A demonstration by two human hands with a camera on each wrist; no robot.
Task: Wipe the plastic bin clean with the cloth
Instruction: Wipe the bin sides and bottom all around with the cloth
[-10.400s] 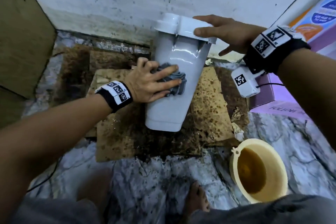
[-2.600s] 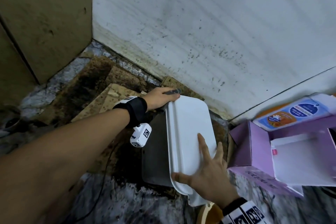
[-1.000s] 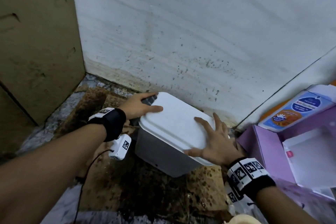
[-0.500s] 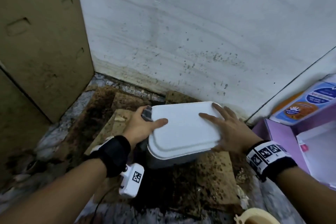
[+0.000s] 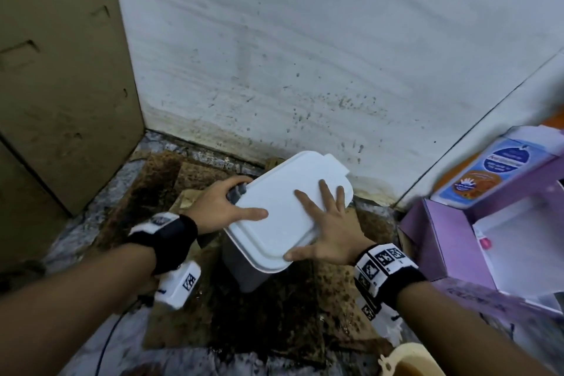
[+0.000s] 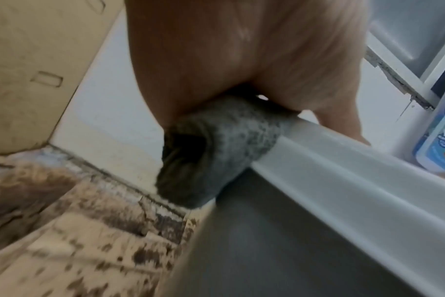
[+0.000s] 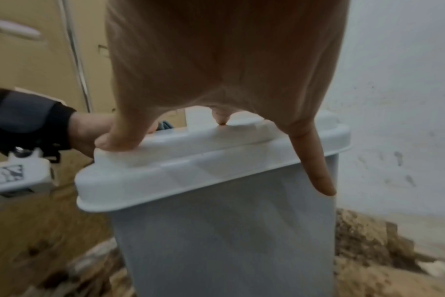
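Note:
A grey plastic bin [image 5: 244, 265] with a white lid [image 5: 287, 217] stands on wet cardboard near the wall. My left hand [image 5: 244, 198] grips a grey cloth [image 5: 236, 192] against the lid's left rim, thumb lying on top of the lid. In the left wrist view the bunched cloth [image 6: 216, 152] is pressed to the lid's edge [image 6: 343, 180] above the bin wall [image 6: 292, 251]. My right hand [image 5: 317, 223] lies flat on the lid with fingers spread; the right wrist view shows its fingertips [image 7: 119, 140] on the lid [image 7: 203, 160].
The stained white wall [image 5: 305, 70] is right behind the bin, and a brown panel [image 5: 61, 70] stands at the left. An open purple box [image 5: 457, 238] and a blue-orange packet [image 5: 494, 168] sit at the right. A yellow bucket [image 5: 409, 363] of brown water is at the front right.
The bin, earlier tipped with its side being wiped, stands upright. In the last second it turned slightly under both hands; the left hand keeps the cloth at the lid's left rim.

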